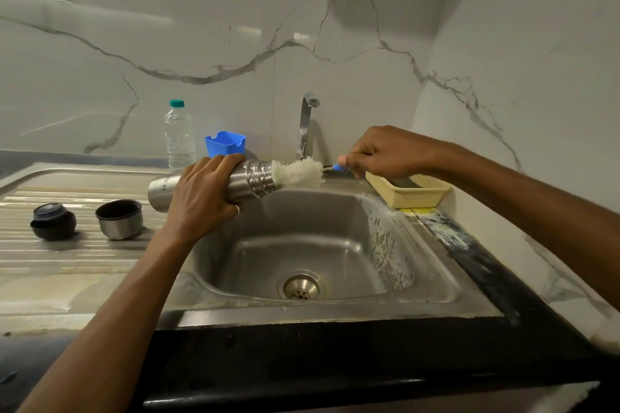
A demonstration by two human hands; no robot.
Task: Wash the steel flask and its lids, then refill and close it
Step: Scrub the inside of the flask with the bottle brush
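Note:
The steel flask (pixel 255 179) lies nearly level above the left rim of the sink (pixel 432 282), its open mouth pointing right. My left hand (pixel 201 194) is wrapped around its middle. A white bottle brush (pixel 298 173) sits at the flask's mouth, its bristles partly inside. My right hand (pixel 385 152) grips the brush's blue handle just right of the bristles. On the ribbed drainboard at the left stand the steel cup lid (pixel 119 219), open side up, and the black inner stopper (pixel 53 221).
A tap (pixel 306 126) rises behind the sink; no water is visibly running. A clear plastic water bottle (pixel 179 136) and a blue holder (pixel 225 143) stand at the back. A cream plastic basket (pixel 407 193) sits on the sink's right rim. The drain (pixel 301 286) is open.

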